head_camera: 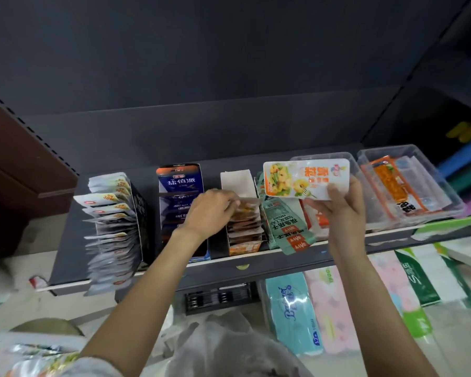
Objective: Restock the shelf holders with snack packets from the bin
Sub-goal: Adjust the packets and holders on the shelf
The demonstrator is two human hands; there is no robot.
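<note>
My right hand [343, 205] holds up a white and orange snack packet [306, 178] above the shelf, thumb on its lower edge. My left hand [210, 213] reaches into the white cardboard holder [235, 180], fingertips on the brown packets [245, 224] stacked inside. Left of it stands a blue holder [180, 180] with dark packets. Further left, a black holder [140, 213] carries a fanned row of silver packets [109, 227]. Green packets [286, 227] lie right of the white holder.
Two clear plastic bins [430, 170] sit at the shelf's right end, one with orange packets [392, 186]. The dark shelf [256, 263] has a front lip. Below lie tissue packs [294, 308] and a plastic bag [229, 346]. A brown cabinet [17, 164] stands left.
</note>
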